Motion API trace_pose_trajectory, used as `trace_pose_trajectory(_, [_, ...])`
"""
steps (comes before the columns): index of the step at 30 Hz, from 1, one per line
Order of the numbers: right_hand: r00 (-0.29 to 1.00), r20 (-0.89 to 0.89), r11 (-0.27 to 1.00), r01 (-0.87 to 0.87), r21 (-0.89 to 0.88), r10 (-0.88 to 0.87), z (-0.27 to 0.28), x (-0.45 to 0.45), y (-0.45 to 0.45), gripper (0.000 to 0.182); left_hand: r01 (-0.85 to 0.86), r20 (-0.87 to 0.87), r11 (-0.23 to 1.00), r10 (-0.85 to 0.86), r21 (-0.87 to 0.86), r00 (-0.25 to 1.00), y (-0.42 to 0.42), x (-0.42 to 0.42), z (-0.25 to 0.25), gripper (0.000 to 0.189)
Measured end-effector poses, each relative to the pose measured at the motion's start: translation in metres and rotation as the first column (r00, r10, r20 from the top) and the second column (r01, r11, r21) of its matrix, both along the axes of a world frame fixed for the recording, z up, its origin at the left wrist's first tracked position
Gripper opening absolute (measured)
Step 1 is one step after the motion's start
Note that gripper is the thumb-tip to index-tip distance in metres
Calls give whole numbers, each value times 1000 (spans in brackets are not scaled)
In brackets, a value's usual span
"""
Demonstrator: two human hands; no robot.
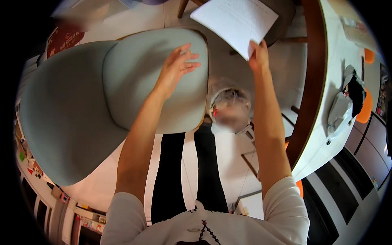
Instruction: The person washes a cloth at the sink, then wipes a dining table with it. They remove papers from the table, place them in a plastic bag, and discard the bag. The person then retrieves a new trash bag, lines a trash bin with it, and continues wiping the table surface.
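In my right hand (259, 56) is the lower corner of a white sheaf of paper (237, 23) that bears lines of print; whether it is one sheet or several I cannot tell. The paper slants away from me at the top of the view. My left hand (180, 62) is over the seat of a grey-green upholstered chair (144, 76), fingers apart and holding nothing. A bin with a clear plastic liner (229, 105) stands on the floor between the chair and my right forearm, its contents partly blurred.
At the right is a white table (327, 101) with a dark brown edge, bearing a grey and black bundle (346, 98). Orange chairs (365, 105) show beyond it. Wooden legs of another chair (182, 7) are at the top. A dark red printed item (65, 39) lies behind the grey-green chair.
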State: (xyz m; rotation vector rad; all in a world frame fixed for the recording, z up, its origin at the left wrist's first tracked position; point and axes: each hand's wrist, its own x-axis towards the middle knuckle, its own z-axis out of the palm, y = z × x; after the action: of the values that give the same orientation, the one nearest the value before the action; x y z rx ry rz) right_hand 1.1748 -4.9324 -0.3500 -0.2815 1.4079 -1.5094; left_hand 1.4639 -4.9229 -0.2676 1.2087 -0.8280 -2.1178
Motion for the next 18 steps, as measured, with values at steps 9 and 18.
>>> trace_pose_trajectory(9, [857,-487,908,327,263,-167,-42,35,157,40,225,200,973,-230,47,953,192,-67,-115,36])
trace_pose_trajectory(18, [724,-630,482,674,560,-280,-75,58,410,43,-80,811,972,-135,219,570,244,-127,-261,53])
